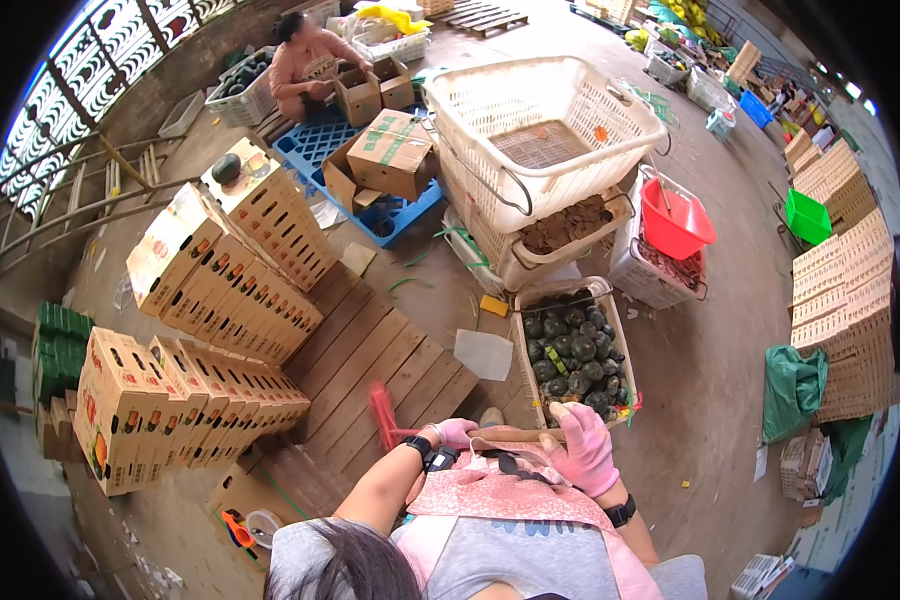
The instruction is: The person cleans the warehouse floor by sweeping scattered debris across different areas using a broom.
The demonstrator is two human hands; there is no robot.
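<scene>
- Firstly, the fingers of the pink-gloved left hand [457, 432] are curled around the long-handled tool [515, 435], which lies crosswise before the person's body.
- The pink-gloved right hand [587, 455] is at the other end of the wooden handle, its thumb near it; I cannot tell whether these fingers grip it.
- The tool's red head [382, 415] is to the left, over the wooden pallet [370, 345].
- Just beyond the right hand, a crate [523, 375] holds many dark green round fruits [582, 348].
- Near this crate, a white sheet [483, 353] lies on the floor.
- Farther on, large pale crates [560, 185] are stacked, with a red basin [673, 215] beside them.
- On the left, printed cartons [130, 410] stand in rows.
- At the back, a co-worker [315, 65] crouches beside open boxes [358, 100].
</scene>
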